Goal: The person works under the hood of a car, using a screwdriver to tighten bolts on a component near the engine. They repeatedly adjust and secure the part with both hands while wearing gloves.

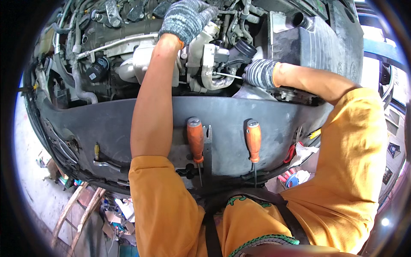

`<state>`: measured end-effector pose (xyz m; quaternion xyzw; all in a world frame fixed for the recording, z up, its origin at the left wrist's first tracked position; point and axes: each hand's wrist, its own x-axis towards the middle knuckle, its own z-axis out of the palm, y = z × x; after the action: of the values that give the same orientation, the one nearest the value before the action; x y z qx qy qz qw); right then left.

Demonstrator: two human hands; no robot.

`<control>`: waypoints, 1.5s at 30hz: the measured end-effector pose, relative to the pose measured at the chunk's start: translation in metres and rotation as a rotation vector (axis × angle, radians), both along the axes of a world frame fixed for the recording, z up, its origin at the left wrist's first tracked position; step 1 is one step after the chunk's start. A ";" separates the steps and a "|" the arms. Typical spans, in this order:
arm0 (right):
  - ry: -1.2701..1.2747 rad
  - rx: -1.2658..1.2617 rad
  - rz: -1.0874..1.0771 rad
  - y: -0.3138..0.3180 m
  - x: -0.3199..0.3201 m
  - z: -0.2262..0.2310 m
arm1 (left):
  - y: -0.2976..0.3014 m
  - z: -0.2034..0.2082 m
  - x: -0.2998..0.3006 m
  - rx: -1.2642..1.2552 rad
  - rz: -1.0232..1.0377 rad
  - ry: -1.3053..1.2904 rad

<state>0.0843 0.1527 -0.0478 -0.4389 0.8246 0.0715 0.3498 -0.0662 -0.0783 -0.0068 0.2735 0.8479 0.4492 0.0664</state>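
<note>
My left hand, in a grey knitted glove, reaches to the far side of the engine. Its fingers are bent together over the parts there; what they grip, if anything, is hidden. At the engine's right side my right hand, gloved alike, is closed around a tool whose handle the fingers cover. From it a thin metal shaft runs left to a silvery curved pipe. Just beyond that hand a black hose end points up.
Two orange-handled screwdrivers, one left and one right, lie on the dark front panel. A ratchet lies to the left, red-handled pliers to the right. A black plastic box stands far right.
</note>
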 end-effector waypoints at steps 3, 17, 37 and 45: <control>-0.169 0.015 -0.052 0.001 -0.010 -0.006 | 0.002 0.007 0.007 -0.024 -0.006 0.027; -0.081 0.138 -0.259 -0.019 -0.016 0.016 | -0.001 0.005 0.006 -0.187 -0.125 0.338; 0.056 0.302 -0.316 -0.052 -0.004 0.029 | 0.004 0.004 0.002 -0.081 -0.040 0.038; 0.010 0.306 -0.544 -0.048 -0.004 0.012 | 0.012 0.007 0.007 -0.054 -0.015 -0.032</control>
<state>0.0803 0.1044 -0.0357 -0.1442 0.8931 0.1007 0.4141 -0.0590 -0.0667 0.0001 0.2708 0.8564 0.4302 0.0910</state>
